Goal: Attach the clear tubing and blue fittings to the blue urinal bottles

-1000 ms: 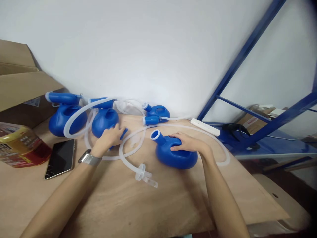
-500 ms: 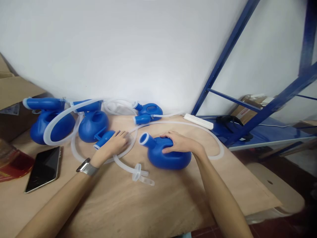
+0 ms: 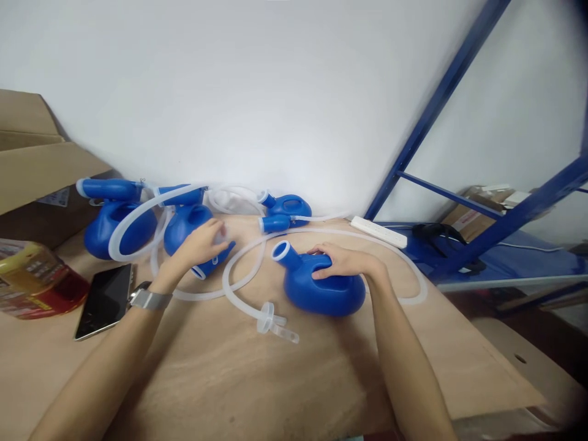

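My right hand [image 3: 345, 262] grips the handle of a blue plastic bottle [image 3: 319, 288] with a white-rimmed spout, lying on the wooden table [image 3: 294, 380]. My left hand [image 3: 198, 245], a watch on its wrist, is closed on a blue connector piece [image 3: 212, 263] beside a second blue bottle [image 3: 187, 223]. A clear flexible tube [image 3: 239, 300] loops between both hands and ends in a clear fitting [image 3: 275, 323]. Two more blue bottles lie by the wall, one at the left [image 3: 118, 214] and one at the middle [image 3: 287, 211].
A smartphone [image 3: 105, 300] and a packaged bottle with a red and yellow label [image 3: 32, 278] lie at the left. A cardboard box [image 3: 32, 165] stands behind them. A white power strip [image 3: 379, 231] and a blue metal rack [image 3: 463, 220] are at the right.
My left hand has lifted the blue connector piece off the table near the tube loop and drawn it back toward the second bottle. My right hand has stayed on the bottle handle.
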Available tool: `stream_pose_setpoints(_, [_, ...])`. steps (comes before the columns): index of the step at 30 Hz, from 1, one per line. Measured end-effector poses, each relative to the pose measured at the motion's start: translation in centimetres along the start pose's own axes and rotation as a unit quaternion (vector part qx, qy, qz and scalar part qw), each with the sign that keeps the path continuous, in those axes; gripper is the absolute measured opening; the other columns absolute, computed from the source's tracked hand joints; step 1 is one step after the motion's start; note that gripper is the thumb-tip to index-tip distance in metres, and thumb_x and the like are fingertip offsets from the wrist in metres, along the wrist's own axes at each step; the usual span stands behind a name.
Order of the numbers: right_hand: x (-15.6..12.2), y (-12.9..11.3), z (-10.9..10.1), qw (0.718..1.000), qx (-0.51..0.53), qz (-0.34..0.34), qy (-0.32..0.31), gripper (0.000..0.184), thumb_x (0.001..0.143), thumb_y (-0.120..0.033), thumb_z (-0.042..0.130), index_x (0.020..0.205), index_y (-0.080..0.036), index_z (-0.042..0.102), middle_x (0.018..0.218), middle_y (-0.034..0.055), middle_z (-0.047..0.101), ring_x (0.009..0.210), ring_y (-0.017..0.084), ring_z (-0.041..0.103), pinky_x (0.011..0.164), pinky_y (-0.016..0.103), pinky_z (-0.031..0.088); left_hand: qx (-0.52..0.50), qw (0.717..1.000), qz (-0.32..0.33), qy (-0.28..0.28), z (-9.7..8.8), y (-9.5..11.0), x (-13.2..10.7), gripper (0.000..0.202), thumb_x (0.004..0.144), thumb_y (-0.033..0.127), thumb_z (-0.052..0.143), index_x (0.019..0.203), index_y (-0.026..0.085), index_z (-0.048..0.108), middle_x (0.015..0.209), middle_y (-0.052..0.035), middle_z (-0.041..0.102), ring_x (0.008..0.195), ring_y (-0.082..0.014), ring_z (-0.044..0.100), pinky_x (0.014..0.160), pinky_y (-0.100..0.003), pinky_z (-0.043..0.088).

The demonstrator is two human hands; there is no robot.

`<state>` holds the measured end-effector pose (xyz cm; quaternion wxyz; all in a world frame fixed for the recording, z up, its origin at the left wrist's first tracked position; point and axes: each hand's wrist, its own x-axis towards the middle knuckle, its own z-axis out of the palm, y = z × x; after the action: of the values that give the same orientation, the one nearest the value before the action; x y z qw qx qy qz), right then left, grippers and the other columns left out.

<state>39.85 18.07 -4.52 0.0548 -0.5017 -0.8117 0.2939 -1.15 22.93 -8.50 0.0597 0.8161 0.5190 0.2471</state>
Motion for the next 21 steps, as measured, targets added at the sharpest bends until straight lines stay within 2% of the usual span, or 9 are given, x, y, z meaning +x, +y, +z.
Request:
stream_pose_setpoints(3, [0.1,0.1,-0.2,1.000,0.006,-0.009,-0.003,0.077,0.078,-0.063,0.081,0.142,-0.024,0.066,0.143,0.0132,0.067,0.133,0.038,0.063,0.117,0.053,0.049,0.012,0.999,-0.019,0.036,1.1,-1.7,-0.2,0.063,0.090,0.056,0.058,0.137,0.013,0.055,0.121,-0.0141,0.060,0.103,-0.0318,0.066,0.096,-0.046,0.055])
stream_pose_setpoints(4, [0.1,0.1,-0.2,1.000,0.008,-0.009,-0.002,0.076,0.078,-0.063,0.081,0.142,-0.024,0.066,0.143,0.0131,0.067,0.133,0.038,0.063,0.117,0.054,0.048,0.008,0.998,-0.022,0.056,1.6,-2.1,-0.2,0.067,0.092,0.058,0.056,0.143,0.013,0.053,0.121,-0.0135,0.057,0.102,-0.0303,0.065,0.096,-0.045,0.054])
stream_pose_setpoints(5, [0.0,0.1,-0.2,1.000,0.011,-0.006,-0.002,0.076,0.078,-0.063,0.081,0.142,-0.024,0.066,0.143,0.0133,0.067,0.134,0.038,0.062,0.118,0.054,0.048,0.004,0.997,-0.026,0.076,2.0,-2.4,-0.1,0.067,0.095,0.058,0.054,0.144,0.014,0.053,0.120,-0.0130,0.056,0.101,-0.0291,0.065,0.097,-0.044,0.054])
stream_pose_setpoints(7, [-0.1,0.0,-0.2,1.000,0.015,0.004,0.000,0.078,0.076,-0.063,0.082,0.141,-0.023,0.066,0.143,0.0144,0.067,0.135,0.039,0.061,0.119,0.056,0.046,0.004,0.995,-0.032,0.098,2.7,-3.0,0.0,0.056,0.099,0.056,0.050,0.135,0.014,0.061,0.117,-0.0126,0.056,0.102,-0.0284,0.064,0.099,-0.042,0.053])
stream_pose_setpoints(8, [-0.1,-0.1,-0.1,1.000,0.018,0.009,0.000,0.079,0.076,-0.063,0.083,0.141,-0.022,0.066,0.142,0.0149,0.067,0.135,0.040,0.061,0.119,0.057,0.046,0.011,0.996,-0.027,0.088,2.9,-3.3,0.1,0.051,0.101,0.055,0.047,0.127,0.015,0.064,0.116,-0.0130,0.057,0.105,-0.0289,0.064,0.100,-0.042,0.053])
stream_pose_setpoints(10, [-0.2,-0.1,-0.1,1.000,0.022,0.014,0.001,0.080,0.075,-0.063,0.083,0.141,-0.021,0.067,0.142,0.0158,0.067,0.135,0.041,0.061,0.119,0.057,0.046,0.033,0.999,-0.002,0.025,3.2,-3.7,0.1,0.045,0.101,0.053,0.046,0.118,0.017,0.066,0.118,-0.0138,0.062,0.110,-0.0299,0.065,0.102,-0.042,0.051])
stream_pose_setpoints(13, [-0.3,-0.3,-0.2,1.000,0.023,0.012,-0.002,0.083,0.075,-0.065,0.081,0.143,-0.020,0.065,0.144,0.0162,0.065,0.136,0.040,0.060,0.120,0.056,0.045,0.062,0.995,0.033,-0.068,3.4,-4.0,-0.3,0.041,0.094,0.054,0.057,0.117,0.021,0.065,0.122,-0.0126,0.068,0.116,-0.0316,0.067,0.107,-0.044,0.047])
stream_pose_setpoints(16, [-0.2,-0.4,-0.2,1.000,0.021,0.010,-0.010,0.082,0.076,-0.065,0.080,0.145,-0.022,0.065,0.146,0.0151,0.065,0.136,0.040,0.060,0.121,0.055,0.045,0.079,0.993,0.024,-0.086,3.7,-3.6,-0.9,0.043,0.085,0.048,0.066,0.120,0.023,0.064,0.122,-0.0122,0.071,0.113,-0.0337,0.069,0.108,-0.047,0.045])
stream_pose_setpoints(21, [-0.3,-0.2,-0.2,0.999,0.026,0.021,-0.016,0.085,0.079,-0.065,0.079,0.149,-0.021,0.061,0.151,0.0161,0.061,0.141,0.040,0.056,0.124,0.055,0.041,0.097,0.993,-0.010,-0.070,2.8,-2.0,-1.1,0.040,0.088,0.040,0.058,0.123,0.023,0.062,0.125,-0.0135,0.071,0.112,-0.0357,0.070,0.097,-0.047,0.050])
